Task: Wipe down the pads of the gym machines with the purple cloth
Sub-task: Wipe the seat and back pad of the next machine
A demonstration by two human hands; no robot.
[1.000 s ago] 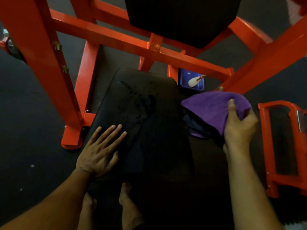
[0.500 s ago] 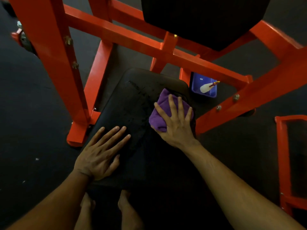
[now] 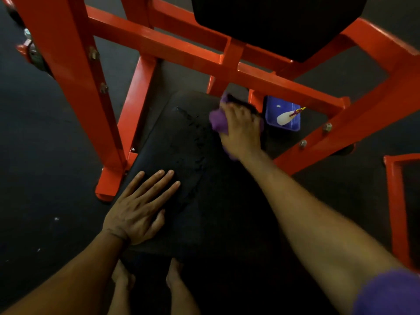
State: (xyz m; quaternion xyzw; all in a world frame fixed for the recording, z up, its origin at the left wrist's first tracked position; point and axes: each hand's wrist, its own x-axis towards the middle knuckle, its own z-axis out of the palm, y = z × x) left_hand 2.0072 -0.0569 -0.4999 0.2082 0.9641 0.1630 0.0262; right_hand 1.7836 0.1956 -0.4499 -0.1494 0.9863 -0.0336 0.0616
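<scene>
The right hand (image 3: 241,130) presses the soft purple cloth (image 3: 217,120) down on the far right corner of the flat black seat pad (image 3: 181,155). Its grip lies over the bunched cloth, and the cloth hides the fingertips, so I cannot tell if they curl into it. The cloth is a crumpled lump under the hand. It sticks out past the fingers and behind the wrist, so its long way runs along the hand, pointing away from the person.

The left hand (image 3: 138,210) rests flat on the near left part of the pad, fingers spread out straight.

Wet drops shine on the pad just left of the right grip. If the hand only rubs this corner, I think those drops could get missed. The orange metal frame bar (image 3: 195,53) is close beyond the fingers, so a long push may bump the knuckles on it.
</scene>
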